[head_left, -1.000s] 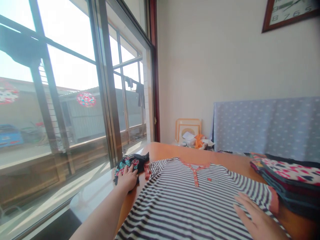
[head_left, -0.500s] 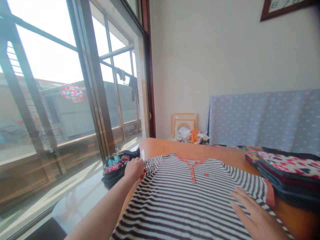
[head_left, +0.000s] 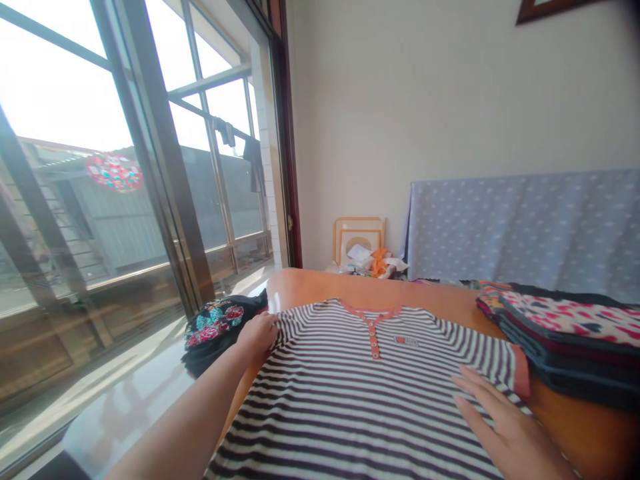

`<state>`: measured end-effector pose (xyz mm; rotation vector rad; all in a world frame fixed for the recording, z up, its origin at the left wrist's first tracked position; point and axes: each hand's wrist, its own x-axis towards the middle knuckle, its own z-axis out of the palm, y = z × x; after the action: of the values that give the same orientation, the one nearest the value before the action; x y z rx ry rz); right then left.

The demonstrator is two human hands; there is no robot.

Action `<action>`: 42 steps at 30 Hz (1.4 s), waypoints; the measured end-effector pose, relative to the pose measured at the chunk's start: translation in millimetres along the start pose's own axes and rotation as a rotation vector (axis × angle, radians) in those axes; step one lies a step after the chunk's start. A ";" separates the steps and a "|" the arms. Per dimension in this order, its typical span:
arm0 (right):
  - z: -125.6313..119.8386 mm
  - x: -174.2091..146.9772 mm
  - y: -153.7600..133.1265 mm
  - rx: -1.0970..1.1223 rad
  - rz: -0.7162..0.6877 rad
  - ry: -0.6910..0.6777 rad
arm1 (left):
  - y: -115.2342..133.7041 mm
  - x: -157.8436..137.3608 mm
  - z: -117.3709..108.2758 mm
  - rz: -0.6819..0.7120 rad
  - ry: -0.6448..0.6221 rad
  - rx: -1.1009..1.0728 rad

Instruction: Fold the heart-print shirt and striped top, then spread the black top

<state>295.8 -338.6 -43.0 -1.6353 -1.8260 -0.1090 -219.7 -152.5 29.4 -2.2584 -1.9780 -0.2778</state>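
Note:
A black-and-white striped short-sleeved shirt (head_left: 345, 400) lies spread out front side up, with a coral collar and button placket and a small chest badge. At its left sleeve, my left hand (head_left: 257, 333) has its fingers closed around the cuff, which they mostly hide. My right hand (head_left: 500, 417) rests open on the shirt's right side, below the other sleeve, its fingers stretched out. Just beyond my left hand is a bunched black garment (head_left: 215, 330) with a red and teal pattern.
Under the shirt is an orange-brown table (head_left: 310, 283). A stack of folded clothes (head_left: 575, 347) stands at its right side. A large window (head_left: 145, 167) runs along the left. Behind are a pale blue dotted cloth (head_left: 520, 230) and a wooden frame (head_left: 360, 230) with items before it.
The view has turned slightly right, so everything sits further left. My left hand now covers more of the sleeve's coral cuff. My right hand stays spread on the shirt.

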 end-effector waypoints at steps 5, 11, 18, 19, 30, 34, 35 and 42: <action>-0.1 -0.4 1.1 -0.001 0.007 -0.011 | 12.5 5.4 -2.5 -0.030 0.030 0.032; -0.4 -3.8 7.7 -0.014 0.027 -0.040 | 67.7 34.5 9.3 0.034 0.024 -0.021; -23.8 -11.7 -16.0 -0.107 0.025 -0.109 | 118.9 54.2 47.9 0.064 -0.116 -0.109; -30.6 -12.2 -21.5 -0.112 0.028 -0.143 | 119.7 56.4 52.4 0.043 -0.147 -0.105; -39.4 99.4 -41.1 0.031 0.012 -0.380 | 118.4 73.2 63.0 0.003 -0.133 -0.111; 8.6 146.3 -25.4 -0.045 0.047 -0.303 | 116.8 78.3 69.1 -0.016 -0.168 -0.111; 20.7 152.8 -20.2 -0.063 0.082 -0.329 | 116.2 79.5 70.3 -0.011 -0.168 -0.105; 71.4 167.3 13.3 -0.113 0.271 -0.512 | 117.8 90.1 67.6 0.005 -0.202 -0.080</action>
<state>280.3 -159.1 -15.0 -2.1178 -1.9593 0.3645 -87.9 -66.7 -13.6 -2.4277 -2.0918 -0.1343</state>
